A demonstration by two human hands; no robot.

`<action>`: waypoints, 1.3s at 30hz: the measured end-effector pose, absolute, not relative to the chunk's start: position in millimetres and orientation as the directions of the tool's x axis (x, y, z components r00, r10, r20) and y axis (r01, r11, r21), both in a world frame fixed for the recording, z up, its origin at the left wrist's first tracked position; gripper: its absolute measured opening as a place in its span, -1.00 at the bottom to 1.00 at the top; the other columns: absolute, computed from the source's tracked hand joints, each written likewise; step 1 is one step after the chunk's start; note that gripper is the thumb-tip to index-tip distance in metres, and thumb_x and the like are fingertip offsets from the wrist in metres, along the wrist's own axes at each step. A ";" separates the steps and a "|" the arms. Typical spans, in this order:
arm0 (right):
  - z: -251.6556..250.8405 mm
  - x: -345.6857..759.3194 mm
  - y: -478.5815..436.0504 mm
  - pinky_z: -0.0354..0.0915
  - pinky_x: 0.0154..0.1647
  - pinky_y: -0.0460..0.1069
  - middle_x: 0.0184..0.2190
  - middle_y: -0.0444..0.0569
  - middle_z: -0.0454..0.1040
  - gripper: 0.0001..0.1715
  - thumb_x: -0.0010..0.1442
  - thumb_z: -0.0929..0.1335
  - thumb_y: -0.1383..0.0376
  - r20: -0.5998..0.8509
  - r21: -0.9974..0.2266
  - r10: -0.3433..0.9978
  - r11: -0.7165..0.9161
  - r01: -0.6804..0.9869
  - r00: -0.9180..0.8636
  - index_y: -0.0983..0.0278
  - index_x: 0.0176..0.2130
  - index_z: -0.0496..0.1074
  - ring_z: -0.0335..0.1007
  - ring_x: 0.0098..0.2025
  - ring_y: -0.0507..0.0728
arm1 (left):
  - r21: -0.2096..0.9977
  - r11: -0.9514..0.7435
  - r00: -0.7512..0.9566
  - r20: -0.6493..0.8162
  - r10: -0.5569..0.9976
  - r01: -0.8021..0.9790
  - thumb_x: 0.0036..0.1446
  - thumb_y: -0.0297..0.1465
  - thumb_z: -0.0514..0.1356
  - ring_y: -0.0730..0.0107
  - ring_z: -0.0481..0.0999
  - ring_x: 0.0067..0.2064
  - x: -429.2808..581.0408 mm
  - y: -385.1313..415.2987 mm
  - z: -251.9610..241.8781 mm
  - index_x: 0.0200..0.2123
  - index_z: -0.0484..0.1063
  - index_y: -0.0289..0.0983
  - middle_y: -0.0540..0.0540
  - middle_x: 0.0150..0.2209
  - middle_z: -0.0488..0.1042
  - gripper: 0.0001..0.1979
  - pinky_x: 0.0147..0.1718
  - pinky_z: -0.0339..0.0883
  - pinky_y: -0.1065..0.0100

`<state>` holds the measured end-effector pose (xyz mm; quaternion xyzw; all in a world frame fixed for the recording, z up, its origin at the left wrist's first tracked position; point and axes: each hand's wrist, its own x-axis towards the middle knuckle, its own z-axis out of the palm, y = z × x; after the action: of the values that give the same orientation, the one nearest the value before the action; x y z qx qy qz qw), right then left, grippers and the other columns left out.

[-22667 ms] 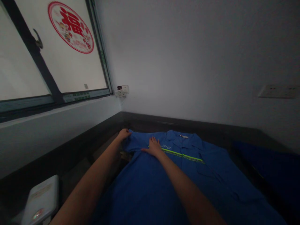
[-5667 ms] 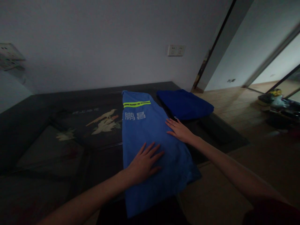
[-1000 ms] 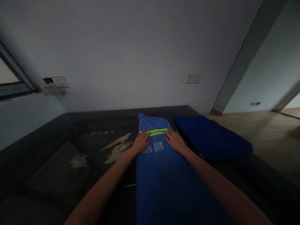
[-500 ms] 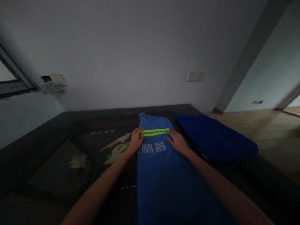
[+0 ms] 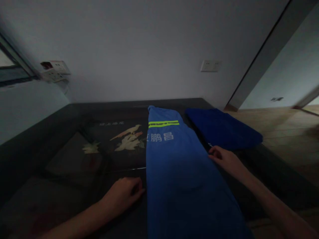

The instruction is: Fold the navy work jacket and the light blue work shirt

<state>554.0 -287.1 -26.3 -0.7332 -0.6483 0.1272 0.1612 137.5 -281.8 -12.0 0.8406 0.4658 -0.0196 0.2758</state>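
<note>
Right hand (image 5: 225, 160): half curled, thumb and forefinger drawn close together at the right edge of a light-blue garment (image 5: 178, 169); whether cloth was pinched between them could not be told. Left hand (image 5: 126, 192): loosely curled, just beside the left edge, its hold, if any, equally uncertain. Between them, the garment lay lengthwise on a dark table (image 5: 119, 108), narrow at the far end, broader toward the viewer, bearing a yellow-green band (image 5: 163, 123) and white lettering (image 5: 161, 137) (first character partly cut off at the left edge). Handling, as judged: light, soft, limp, not fragile, prone to creasing and to loose layers sliding; best taken by both long edges at matching points, layers gripped together. Outward: a folded dark-blue cloth (image 5: 223, 127) near the right edge; a bird-and-flower picture (image 5: 128, 138) to the left; beyond, a pale wall (image 5: 137, 49) with a socket (image 5: 210, 65).
</note>
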 end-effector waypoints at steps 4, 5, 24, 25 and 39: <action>-31.6 562.8 -340.9 0.24 -0.40 0.00 -0.44 -0.02 0.50 -0.62 0.11 0.30 0.00 -0.200 -0.439 0.973 -0.192 0.878 0.113 0.25 -0.30 0.40 0.43 -0.40 0.15 | 0.523 -0.297 0.528 -0.374 0.762 0.799 0.13 -0.17 0.11 0.33 0.50 -0.34 134.8 -296.7 -12.1 -0.32 0.52 -0.23 -0.04 -0.37 0.55 -0.72 -0.39 0.23 0.40; -31.7 562.4 -348.5 0.25 -0.42 -0.02 -0.45 -0.02 0.49 -0.61 0.09 0.30 -0.02 -0.255 -0.471 0.964 -0.187 0.862 0.071 0.25 -0.32 0.41 0.43 -0.42 0.14 | 0.542 -0.286 0.538 -0.389 0.747 0.790 0.11 -0.15 0.13 0.33 0.51 -0.34 137.2 -299.3 -12.1 -0.32 0.53 -0.22 -0.03 -0.38 0.55 -0.71 -0.40 0.23 0.40; -32.4 505.3 -406.4 0.28 -0.35 -0.02 -0.44 -0.06 0.46 -0.80 0.07 0.33 0.16 -0.182 -0.621 0.981 -0.057 0.782 -0.073 0.24 -0.47 0.39 0.38 -0.39 0.11 | 0.407 -0.303 0.466 -0.398 0.790 0.862 0.10 -0.28 0.09 0.33 0.47 -0.35 116.1 -343.6 -9.1 -0.42 0.42 -0.22 -0.01 -0.42 0.50 -0.82 -0.41 0.18 0.42; -34.1 500.0 -413.4 0.28 -0.32 -0.01 -0.42 -0.05 0.46 -0.79 0.08 0.33 0.16 -0.161 -0.606 0.984 -0.040 0.795 -0.072 0.24 -0.47 0.40 0.38 -0.36 0.12 | 0.403 -0.288 0.452 -0.409 0.792 0.869 0.10 -0.28 0.08 0.33 0.47 -0.35 110.5 -349.2 -9.0 -0.42 0.41 -0.22 -0.01 -0.42 0.50 -0.81 -0.41 0.18 0.43; -51.1 493.5 -440.2 0.26 0.00 0.10 -0.21 0.02 0.50 -0.92 0.04 0.37 0.25 -0.087 -0.547 0.994 0.007 0.837 -0.065 0.15 -0.42 0.51 0.36 -0.06 0.25 | 0.360 -0.212 0.379 -0.495 0.782 0.908 0.06 -0.35 0.11 0.33 0.50 -0.32 97.8 -387.8 -11.0 -0.46 0.40 -0.22 0.00 -0.39 0.53 -0.88 -0.37 0.20 0.41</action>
<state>493.5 -440.2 -51.1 -0.6635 -0.6899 0.2376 0.1655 97.8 -387.8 -11.0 0.7718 0.5476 -0.1029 0.3065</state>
